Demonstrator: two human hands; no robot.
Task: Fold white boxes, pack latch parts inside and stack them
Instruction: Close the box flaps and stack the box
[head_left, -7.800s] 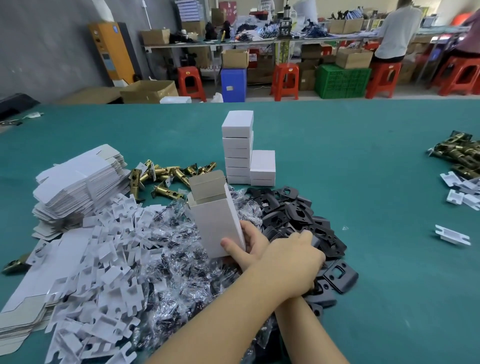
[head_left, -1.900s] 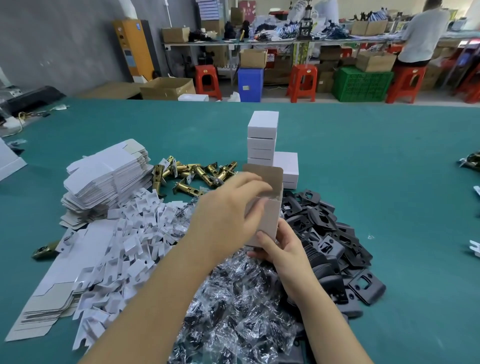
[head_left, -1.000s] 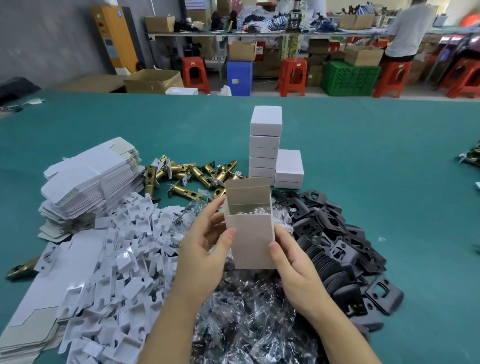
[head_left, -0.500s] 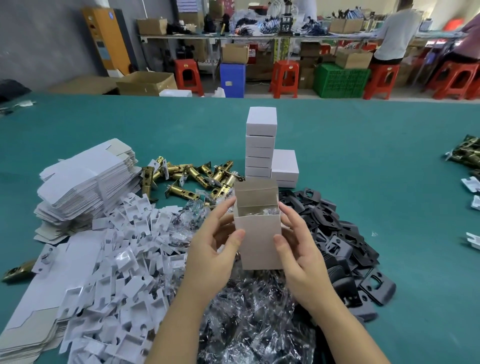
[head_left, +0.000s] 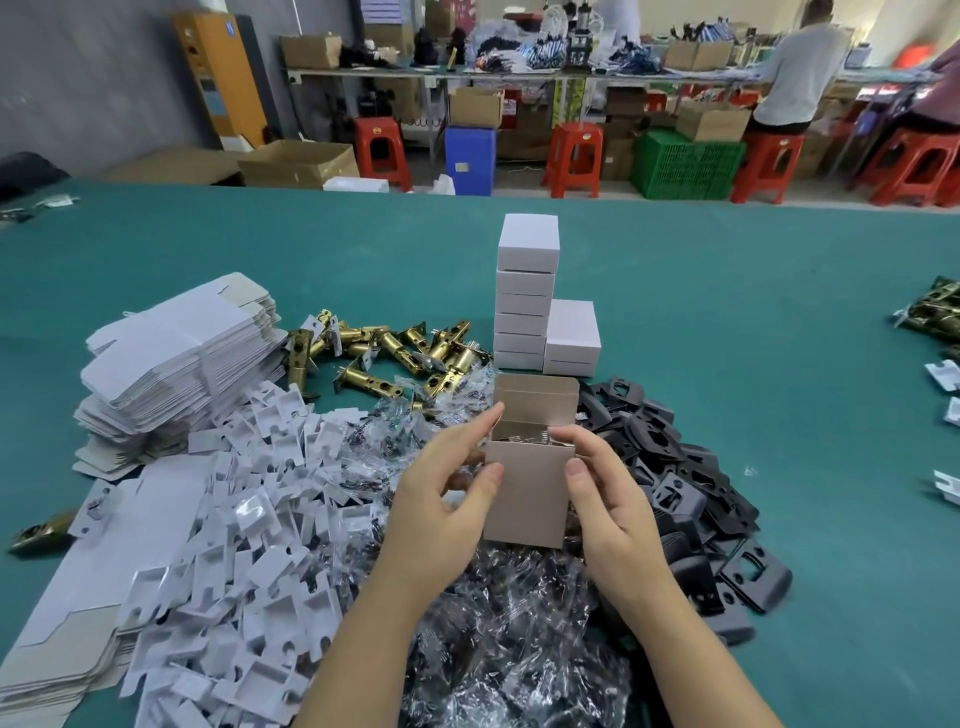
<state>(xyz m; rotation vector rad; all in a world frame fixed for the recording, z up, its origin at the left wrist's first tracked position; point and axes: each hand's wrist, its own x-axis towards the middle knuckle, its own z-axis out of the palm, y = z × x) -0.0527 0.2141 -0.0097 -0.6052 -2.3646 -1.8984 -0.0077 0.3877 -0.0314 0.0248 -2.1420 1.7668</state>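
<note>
a: where's the box?
b: open box (head_left: 525, 493) is upright, held above the clear bags (head_left: 498, 639), centre front of the green table (head_left: 727, 322). top flap (head_left: 535, 397) stands up at the back, mouth open.

a: grip?
b: both hands on it. left hand (head_left: 441, 509) pinches the left edge, thumb on the front face, index finger up by the rim. right hand (head_left: 608, 499) does the same on the right edge, thumb on the front, fingers curled round the side.

a: anything inside?
b: something shiny just below the rim, looks like bagged metal. can't tell what exactly.

a: finished ones?
b: tall stack of closed white boxes (head_left: 524, 301) directly behind the held box, with a shorter stack (head_left: 571, 338) touching its right side.

a: parts around it?
b: brass latch bolts (head_left: 384, 358) in a loose pile, left of the stacks. black plates (head_left: 691, 483) heaped to the right of the hands. white plastic inserts (head_left: 244, 525) spread out on the left, running up to the bags. flat unfolded box blanks (head_left: 176, 358) piled at far left, more flat blanks (head_left: 67, 654) at the bottom left corner. one brass piece (head_left: 36, 530) sits alone at the left edge.

a: right side?
b: more brass parts (head_left: 932, 312) and a few white inserts (head_left: 943, 379) at the far right edge, well apart from the main pile.

a: background?
b: benches, red stools (head_left: 574, 158), a green crate (head_left: 685, 163), cardboard cartons. a person (head_left: 797, 78) at the far bench, back to camera.
</note>
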